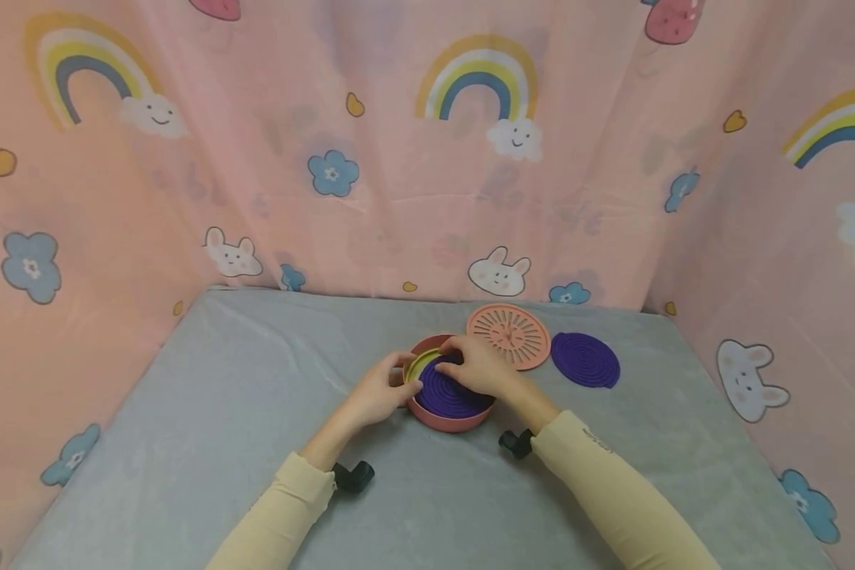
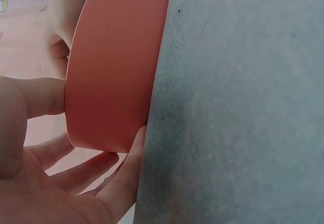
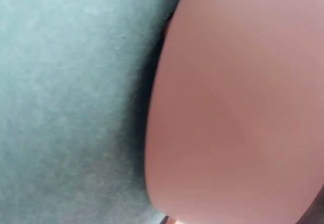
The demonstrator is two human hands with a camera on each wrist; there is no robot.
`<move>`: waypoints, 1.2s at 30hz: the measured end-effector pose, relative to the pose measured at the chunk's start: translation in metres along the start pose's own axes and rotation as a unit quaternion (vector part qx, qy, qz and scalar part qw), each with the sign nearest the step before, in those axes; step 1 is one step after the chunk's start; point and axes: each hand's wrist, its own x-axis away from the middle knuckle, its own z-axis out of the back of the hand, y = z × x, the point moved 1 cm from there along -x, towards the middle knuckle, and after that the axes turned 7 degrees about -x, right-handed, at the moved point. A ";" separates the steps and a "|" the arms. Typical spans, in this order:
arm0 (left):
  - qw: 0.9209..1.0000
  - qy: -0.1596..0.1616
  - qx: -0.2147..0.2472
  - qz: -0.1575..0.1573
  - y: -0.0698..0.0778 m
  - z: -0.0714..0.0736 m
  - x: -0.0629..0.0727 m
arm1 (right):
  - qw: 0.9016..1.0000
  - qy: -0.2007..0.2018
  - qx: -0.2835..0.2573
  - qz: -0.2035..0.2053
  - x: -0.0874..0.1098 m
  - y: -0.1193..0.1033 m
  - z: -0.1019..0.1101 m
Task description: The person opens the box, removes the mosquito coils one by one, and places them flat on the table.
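Observation:
A round pinkish-red container [image 1: 450, 423] stands on the grey cloth. Inside it a purple spiral coaster [image 1: 452, 396] lies over a yellow round piece [image 1: 419, 366], whose edge shows at the far left. My left hand [image 1: 383, 389] grips the container's left side; in the left wrist view its thumb touches the upper edge and its fingers lie along the outer wall. From the right, my right hand [image 1: 479, 366] reaches over the container, with thumb and forefinger at the purple coaster's far edge. That hand covers part of the coaster; in the right wrist view only the container wall [image 3: 233, 102] shows clearly.
Behind the right hand lies a pink slotted disc [image 1: 527, 336], close to the container. Right of it is a second purple spiral coaster [image 1: 586, 360]. A pink patterned curtain [image 1: 399, 222] hangs around the back and sides of the grey-covered table [image 1: 242, 412].

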 end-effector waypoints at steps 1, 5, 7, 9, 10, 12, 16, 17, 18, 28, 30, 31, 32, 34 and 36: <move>1.000 -0.001 0.003 0.000 0.000 0.000 0.000 | 1.000 0.002 -0.001 0.001 0.000 0.000 0.000; 1.000 0.002 0.011 -0.001 0.001 0.000 -0.001 | 1.000 0.010 -0.013 0.008 0.002 0.000 0.003; 1.000 0.004 0.012 -0.002 0.001 0.000 -0.001 | 1.000 0.013 -0.020 0.010 0.002 -0.001 0.005; 1.000 0.006 0.012 -0.006 0.001 0.000 -0.001 | 0.999 0.016 -0.028 0.015 0.002 -0.002 0.008; 1.000 0.007 0.009 -0.006 0.001 0.000 -0.001 | 0.999 0.017 -0.033 0.015 0.002 -0.002 0.009; 1.000 0.007 0.004 -0.006 0.002 0.001 -0.001 | 0.999 0.022 -0.043 0.024 0.002 -0.003 0.012; 1.000 0.005 -0.002 -0.001 0.002 0.001 0.000 | 0.997 0.036 -0.052 0.032 0.002 -0.001 0.018; 1.000 0.005 -0.003 0.001 0.003 0.001 0.000 | 0.997 0.038 -0.053 0.033 0.002 0.000 0.019; 1.000 0.004 -0.003 0.002 0.002 0.001 0.000 | 0.997 0.038 -0.057 0.029 0.002 0.001 0.019; 1.000 0.003 -0.006 0.006 0.000 0.000 0.000 | 0.997 0.013 -0.077 0.012 0.001 0.007 0.029; 1.000 0.004 -0.007 0.007 0.000 -0.001 0.000 | 0.997 -0.001 -0.073 0.004 0.001 0.007 0.032; 1.000 0.004 -0.007 0.006 0.001 -0.001 0.000 | 0.997 -0.008 -0.071 0.001 0.001 0.007 0.033; 1.000 0.004 -0.008 0.006 0.001 0.000 0.000 | 0.997 -0.014 -0.071 -0.004 0.001 0.007 0.034; 1.000 0.004 -0.010 0.004 0.001 0.000 0.001 | 0.997 -0.027 -0.075 -0.011 0.002 0.008 0.036; 1.000 0.004 -0.010 0.005 0.001 0.000 0.001 | 0.996 -0.039 -0.083 -0.016 0.001 0.009 0.038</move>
